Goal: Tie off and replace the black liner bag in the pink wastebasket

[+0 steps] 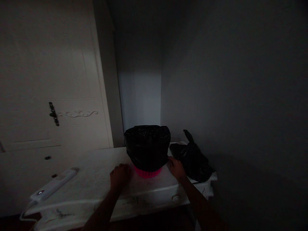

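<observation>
Head camera: the light is dim here, yet I can make out a pink container (pixel 147 174) standing upright on the white worktop (pixel 96 173), between the two grips. A black plastic liner (pixel 148 149) covers most of it, its mouth open upward, leaving only a pink band near the base. The left grip (pixel 120 175) sits just beside that band, fingers curled; from here I cannot tell whether they are together or hold anything. The right grip (pixel 176 167) has its fingertips at the liner's lower edge; whether they pinch it, I cannot tell. Just beyond and right of that grip slumps a bunched black bag (pixel 196 163). Well left of the left grip lies a white power strip (pixel 56 184).
</observation>
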Action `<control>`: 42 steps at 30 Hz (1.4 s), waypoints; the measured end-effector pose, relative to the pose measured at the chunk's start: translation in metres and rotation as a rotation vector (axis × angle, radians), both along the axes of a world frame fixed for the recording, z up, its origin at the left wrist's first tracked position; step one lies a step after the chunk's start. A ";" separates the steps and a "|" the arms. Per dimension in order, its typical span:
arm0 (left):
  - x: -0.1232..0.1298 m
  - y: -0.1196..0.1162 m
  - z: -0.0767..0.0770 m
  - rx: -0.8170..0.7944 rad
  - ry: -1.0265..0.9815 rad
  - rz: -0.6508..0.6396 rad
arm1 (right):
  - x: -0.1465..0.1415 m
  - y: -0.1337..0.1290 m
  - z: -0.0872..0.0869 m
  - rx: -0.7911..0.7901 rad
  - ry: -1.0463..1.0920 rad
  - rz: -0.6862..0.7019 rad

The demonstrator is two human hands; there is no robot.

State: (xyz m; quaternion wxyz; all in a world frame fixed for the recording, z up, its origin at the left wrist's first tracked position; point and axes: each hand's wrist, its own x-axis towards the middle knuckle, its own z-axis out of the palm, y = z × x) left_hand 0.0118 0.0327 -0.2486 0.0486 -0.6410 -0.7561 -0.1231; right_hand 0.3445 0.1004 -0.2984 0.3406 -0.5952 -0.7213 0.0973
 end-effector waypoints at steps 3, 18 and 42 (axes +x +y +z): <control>0.001 -0.001 0.002 0.002 -0.012 0.006 | 0.001 0.001 -0.001 0.011 -0.002 0.012; -0.003 0.003 -0.007 -0.023 -0.005 -0.054 | -0.008 -0.015 0.005 0.146 -0.088 0.130; -0.011 0.018 0.141 0.681 -0.485 -0.137 | -0.003 -0.009 0.199 0.133 0.252 -0.037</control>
